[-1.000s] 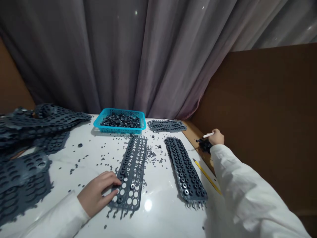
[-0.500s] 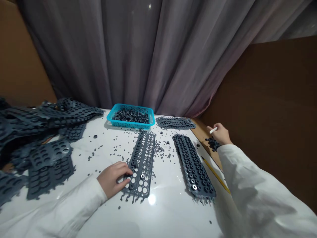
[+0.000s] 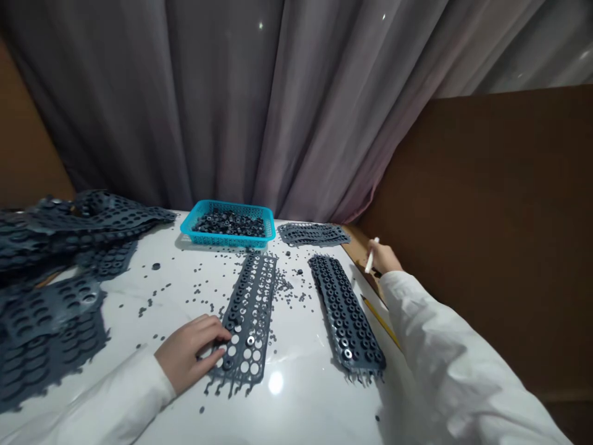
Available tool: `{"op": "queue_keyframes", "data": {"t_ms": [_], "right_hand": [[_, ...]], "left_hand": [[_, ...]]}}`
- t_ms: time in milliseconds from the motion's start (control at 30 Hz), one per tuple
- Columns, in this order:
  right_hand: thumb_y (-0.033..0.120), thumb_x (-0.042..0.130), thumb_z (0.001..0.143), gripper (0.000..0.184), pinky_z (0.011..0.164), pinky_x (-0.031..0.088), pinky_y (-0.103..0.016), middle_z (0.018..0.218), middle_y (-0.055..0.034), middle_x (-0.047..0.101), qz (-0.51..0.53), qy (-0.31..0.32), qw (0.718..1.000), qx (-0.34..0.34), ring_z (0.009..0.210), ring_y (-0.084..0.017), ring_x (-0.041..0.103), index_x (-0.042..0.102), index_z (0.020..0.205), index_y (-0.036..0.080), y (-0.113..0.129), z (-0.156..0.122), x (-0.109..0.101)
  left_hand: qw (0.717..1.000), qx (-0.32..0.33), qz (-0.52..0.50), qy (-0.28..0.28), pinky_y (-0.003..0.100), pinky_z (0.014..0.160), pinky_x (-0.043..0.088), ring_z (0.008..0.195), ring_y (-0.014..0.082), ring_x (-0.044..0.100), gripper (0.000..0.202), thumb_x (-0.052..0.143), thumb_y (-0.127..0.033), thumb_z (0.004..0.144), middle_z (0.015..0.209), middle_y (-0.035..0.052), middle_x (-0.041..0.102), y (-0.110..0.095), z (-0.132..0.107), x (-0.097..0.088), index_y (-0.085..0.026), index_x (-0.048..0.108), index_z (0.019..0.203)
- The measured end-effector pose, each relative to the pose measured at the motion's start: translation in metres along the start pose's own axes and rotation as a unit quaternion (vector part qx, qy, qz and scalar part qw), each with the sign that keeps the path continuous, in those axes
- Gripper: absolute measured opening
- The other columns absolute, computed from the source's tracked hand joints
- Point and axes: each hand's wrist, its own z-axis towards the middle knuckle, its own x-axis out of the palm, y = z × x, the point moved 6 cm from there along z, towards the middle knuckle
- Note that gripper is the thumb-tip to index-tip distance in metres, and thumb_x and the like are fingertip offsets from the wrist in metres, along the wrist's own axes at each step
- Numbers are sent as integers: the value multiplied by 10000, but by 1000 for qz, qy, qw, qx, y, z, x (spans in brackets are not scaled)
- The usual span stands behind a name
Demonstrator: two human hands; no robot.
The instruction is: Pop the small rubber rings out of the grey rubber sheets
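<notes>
My left hand (image 3: 192, 351) rests on the left edge of a dark grey perforated rubber sheet (image 3: 259, 314), thumb and fingers apart. Black rubber rings fill many of the sheet's holes on its left side; others show the white table through them. At the table's right edge, my right hand (image 3: 384, 257) is closed around a slim white stick-like tool (image 3: 372, 254), whose exact kind I cannot make out. Between the hands lies a second sheet (image 3: 345, 312) full of raised black rings. A yellow pencil-like stick (image 3: 380, 322) lies beside it.
A blue basket (image 3: 269, 224) of small black rubber parts (image 3: 229, 222) stands at the back. Beside it lies another flat perforated sheet (image 3: 312, 234). Grey sheets (image 3: 50, 315) are heaped at left. Small dark discs litter the white table (image 3: 310, 408). A brown panel (image 3: 500, 216) rises at right.
The view has shifted, so the table's things sit further left. The white tool in my right hand has tipped from nearly level to steep. My left hand stays on the sheet.
</notes>
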Motion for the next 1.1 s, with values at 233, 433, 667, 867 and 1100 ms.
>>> {"op": "queue_keyframes", "data": {"t_ms": [233,433,667,867,1100], "right_hand": [[302,617,698,226,646,421,-356,818,-174,638,156,-77,971,163,782,-281,598,525,853,165,-35,16,-43],[475,233,894,464,625,474,-295,824,-94,642,428,-33,902,33,723,-179,618,416,1208,186,96,-36,-34],[414,448,811,306,411,379,-222,515,0,545,625,154,765,31,434,-115,490,580,707,159,285,-174,10],[378,434,838,379,444,338,-226,400,46,417,580,103,808,6,400,-99,412,450,509,190,308,-204,41],[381,417,860,389,477,350,-223,439,35,463,538,140,829,-66,433,-103,456,457,524,188,316,-213,45]], "left_hand": [[1000,-11,3,-8,278,681,431,761,165,533,135,495,-159,758,787,39,584,-5,2,-4,-197,579,857],[996,-72,20,-41,234,588,407,627,125,484,126,486,-96,674,688,5,526,-4,5,-16,-176,541,754],[992,-64,79,77,241,620,426,660,140,532,134,592,-189,678,728,16,575,-3,24,-6,-169,612,809],[972,9,132,194,212,603,428,637,132,549,131,606,-166,654,733,21,602,-4,40,2,-162,651,778],[951,70,163,252,214,610,436,656,141,568,173,612,-164,648,775,29,614,-5,46,4,-181,657,815]]}}
